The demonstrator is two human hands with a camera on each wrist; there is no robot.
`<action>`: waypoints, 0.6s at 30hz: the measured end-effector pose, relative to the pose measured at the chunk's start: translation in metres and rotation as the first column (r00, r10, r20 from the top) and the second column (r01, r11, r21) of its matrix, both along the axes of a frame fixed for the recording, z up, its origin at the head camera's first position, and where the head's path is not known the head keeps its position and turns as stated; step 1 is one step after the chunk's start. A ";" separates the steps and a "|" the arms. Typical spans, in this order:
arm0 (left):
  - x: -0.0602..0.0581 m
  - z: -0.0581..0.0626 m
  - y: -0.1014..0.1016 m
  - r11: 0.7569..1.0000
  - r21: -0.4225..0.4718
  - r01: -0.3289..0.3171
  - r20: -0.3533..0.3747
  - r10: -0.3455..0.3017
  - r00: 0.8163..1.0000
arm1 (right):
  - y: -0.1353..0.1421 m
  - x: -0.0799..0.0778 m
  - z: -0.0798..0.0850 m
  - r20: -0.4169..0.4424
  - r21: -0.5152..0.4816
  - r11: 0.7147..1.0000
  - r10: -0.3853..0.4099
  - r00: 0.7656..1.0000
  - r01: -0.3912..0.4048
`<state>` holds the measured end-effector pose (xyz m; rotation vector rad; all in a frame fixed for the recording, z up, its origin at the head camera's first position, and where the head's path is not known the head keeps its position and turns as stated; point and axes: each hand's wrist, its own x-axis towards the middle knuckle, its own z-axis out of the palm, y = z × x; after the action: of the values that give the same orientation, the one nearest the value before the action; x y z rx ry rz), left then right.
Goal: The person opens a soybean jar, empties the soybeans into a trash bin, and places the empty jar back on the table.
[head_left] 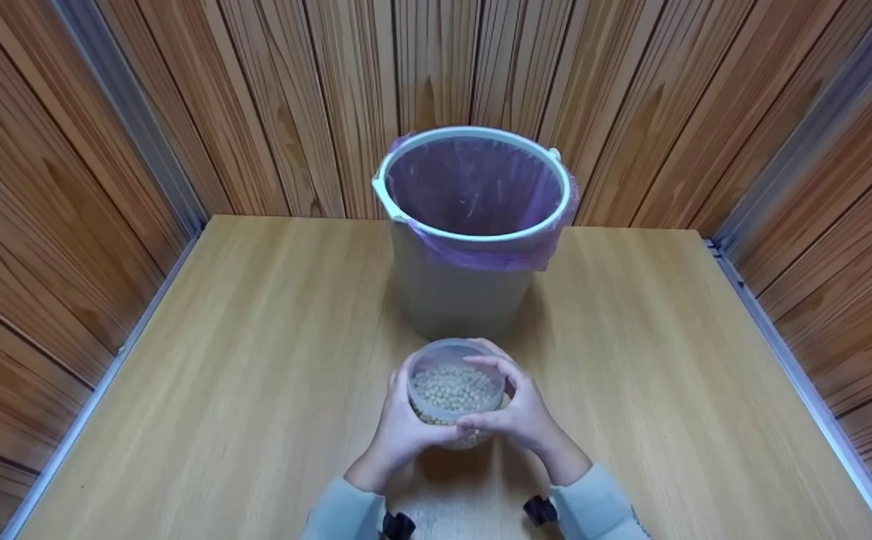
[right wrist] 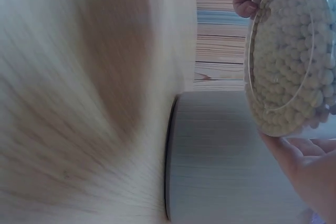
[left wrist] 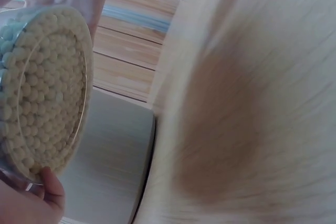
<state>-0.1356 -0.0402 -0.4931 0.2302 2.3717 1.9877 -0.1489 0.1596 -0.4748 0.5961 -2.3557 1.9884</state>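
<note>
A round, clear plastic tub filled with small pale round beads is held up between both hands. Cupped around its near left side is my left hand, thumb along the front. My right hand grips the opposite side, its fingers reaching over the rim and its thumb at the front close to the left thumb. Both wrist views look at the tub's see-through base, raised over the wooden table with a shadow below. The tub's top is open and tilts slightly toward the head camera.
Just beyond the tub stands a tall grey bin with a pale blue rim and a purple bag folded over its edge. Wood-plank walls close in the back and both sides, with metal rails along the table's edges.
</note>
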 end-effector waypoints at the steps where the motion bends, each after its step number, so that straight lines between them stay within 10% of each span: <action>1: 0.000 0.000 0.000 1.000 0.009 0.009 0.000 -0.009 1.000 | 0.001 0.000 0.000 0.009 -0.009 1.000 0.008 1.000 -0.008; 18: -0.001 0.005 0.001 0.974 0.189 0.125 0.018 -0.131 0.991 | 0.006 -0.003 0.005 -0.122 -0.146 0.975 0.151 0.981 -0.169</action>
<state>-0.1368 -0.0394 -0.4882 0.3473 2.0935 2.1368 -0.1515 0.1655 -0.4697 0.8880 -2.1272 2.1167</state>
